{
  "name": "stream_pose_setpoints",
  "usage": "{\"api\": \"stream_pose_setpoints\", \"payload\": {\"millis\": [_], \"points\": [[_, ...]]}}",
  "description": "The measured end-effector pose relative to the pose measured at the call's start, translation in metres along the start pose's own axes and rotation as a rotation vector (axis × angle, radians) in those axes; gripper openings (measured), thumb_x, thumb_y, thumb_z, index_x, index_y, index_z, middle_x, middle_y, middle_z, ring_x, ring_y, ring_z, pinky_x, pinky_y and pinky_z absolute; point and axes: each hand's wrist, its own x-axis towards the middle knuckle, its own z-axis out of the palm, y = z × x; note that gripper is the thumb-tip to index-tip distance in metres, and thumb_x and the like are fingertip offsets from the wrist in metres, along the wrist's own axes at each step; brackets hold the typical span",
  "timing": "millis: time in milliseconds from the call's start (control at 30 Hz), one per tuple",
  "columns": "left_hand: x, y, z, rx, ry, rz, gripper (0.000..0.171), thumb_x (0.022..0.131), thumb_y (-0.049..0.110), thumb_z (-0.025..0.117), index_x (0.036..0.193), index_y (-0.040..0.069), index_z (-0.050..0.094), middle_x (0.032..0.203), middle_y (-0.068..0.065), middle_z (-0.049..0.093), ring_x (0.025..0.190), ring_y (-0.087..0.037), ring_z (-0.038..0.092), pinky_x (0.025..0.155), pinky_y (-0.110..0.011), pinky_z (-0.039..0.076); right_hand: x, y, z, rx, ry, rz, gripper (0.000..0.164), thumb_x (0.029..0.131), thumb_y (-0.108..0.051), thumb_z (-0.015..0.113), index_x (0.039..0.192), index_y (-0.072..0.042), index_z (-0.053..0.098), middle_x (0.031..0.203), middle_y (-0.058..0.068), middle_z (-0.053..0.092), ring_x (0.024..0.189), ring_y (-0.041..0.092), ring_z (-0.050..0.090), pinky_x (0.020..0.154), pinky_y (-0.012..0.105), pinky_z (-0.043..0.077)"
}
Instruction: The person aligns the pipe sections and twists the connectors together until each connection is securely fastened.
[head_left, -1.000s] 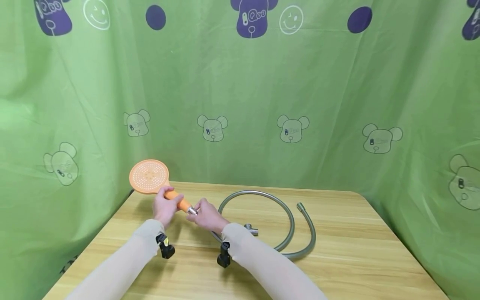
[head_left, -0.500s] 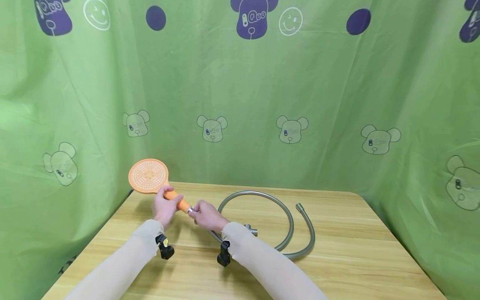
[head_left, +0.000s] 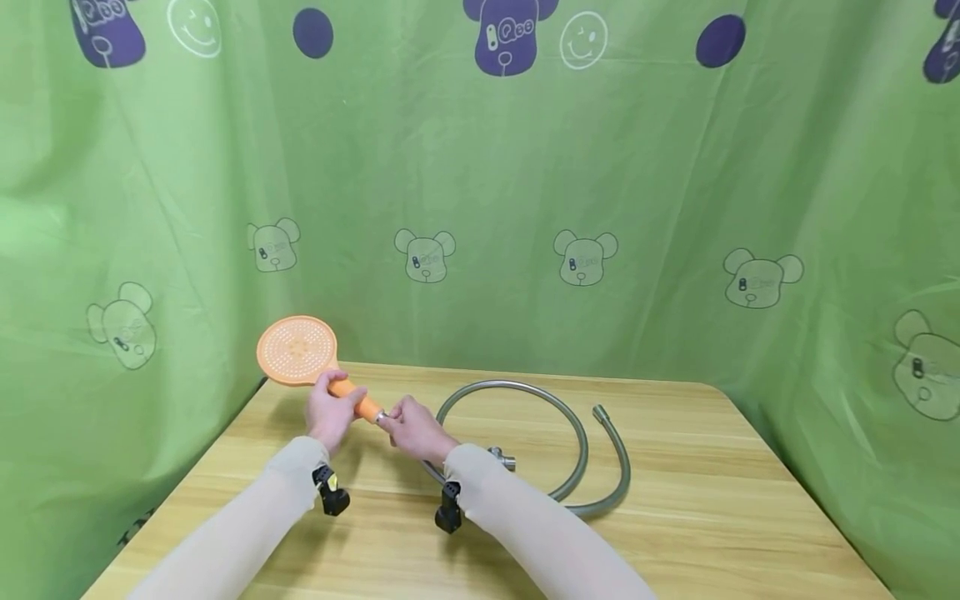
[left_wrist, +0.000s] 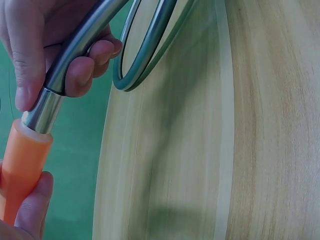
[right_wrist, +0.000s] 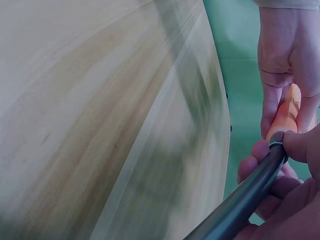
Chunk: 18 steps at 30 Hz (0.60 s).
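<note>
An orange shower head (head_left: 297, 350) with a round perforated face is raised above the left far part of the table, face up. My left hand (head_left: 330, 418) grips its handle. At the handle's lower end, my right hand (head_left: 417, 431) pinches the silver end fitting (left_wrist: 44, 111) of a grey metallic shower hose (head_left: 579, 442). In the left wrist view the fitting sits in line with the handle's mouth and meets it; the thread inside is hidden. In the right wrist view the hose (right_wrist: 240, 200) runs back through my right hand's fingers.
The hose loops over the wooden table (head_left: 720, 500), its free end (head_left: 600, 412) lying to the right. A small metal valve-like fitting (head_left: 502, 458) lies inside the loop, partly hidden by my right forearm. A green patterned curtain (head_left: 495, 167) surrounds the table's back and sides.
My right hand's fingers have shifted round the hose's end fitting, and less silver shows between them and the handle. My left hand and the shower head have hardly moved.
</note>
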Motion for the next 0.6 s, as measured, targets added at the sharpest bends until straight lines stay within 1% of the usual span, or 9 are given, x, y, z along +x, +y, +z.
{"api": "stream_pose_setpoints", "payload": {"millis": [200,333,433,500,600], "points": [[0.0019,-0.0001,-0.0004,-0.017,-0.004,-0.023,0.046,0.089,0.001,0.072,0.13,0.005,0.052,0.132,-0.023,0.048,0.086,-0.021,0.065,0.067,-0.023,0.06,-0.0008,-0.0035,-0.0011,-0.035,0.013,0.005,0.02,0.102,-0.028,0.058,0.097,-0.01,0.052,0.073,0.001,0.061,0.058,0.012,0.048,0.047,0.024,0.037],[0.0019,-0.0004,-0.0012,-0.019,-0.002,-0.027,0.047,0.089,0.001,0.072,0.131,0.005,0.052,0.132,-0.023,0.048,0.087,-0.022,0.065,0.068,-0.024,0.06,-0.0006,-0.0039,-0.0013,-0.074,0.025,-0.002,0.025,0.097,-0.029,0.067,0.096,-0.009,0.052,0.075,0.001,0.06,0.06,0.012,0.049,0.049,0.024,0.039],[0.0012,0.0007,-0.0009,-0.022,0.002,-0.024,0.047,0.089,0.001,0.072,0.131,0.005,0.052,0.131,-0.023,0.049,0.088,-0.022,0.064,0.067,-0.024,0.06,0.0,-0.0031,-0.0009,-0.09,0.03,-0.012,0.026,0.093,-0.023,0.073,0.097,-0.008,0.052,0.078,0.002,0.06,0.063,0.012,0.05,0.052,0.024,0.041],[0.001,0.0015,-0.0006,-0.022,0.005,-0.021,0.047,0.088,0.0,0.073,0.13,0.005,0.052,0.13,-0.023,0.049,0.088,-0.022,0.064,0.067,-0.023,0.06,0.0003,-0.0029,-0.0004,-0.094,0.028,-0.015,0.025,0.093,-0.02,0.072,0.098,-0.008,0.052,0.079,0.002,0.06,0.064,0.013,0.051,0.052,0.025,0.042],[0.0013,0.0024,0.0007,-0.026,0.011,-0.013,0.047,0.088,0.0,0.073,0.129,0.005,0.052,0.13,-0.022,0.05,0.086,-0.02,0.063,0.066,-0.022,0.06,0.0008,-0.0022,-0.0002,-0.091,0.02,-0.011,0.02,0.095,-0.02,0.069,0.098,-0.009,0.052,0.079,0.002,0.061,0.063,0.013,0.05,0.052,0.025,0.041]]}}
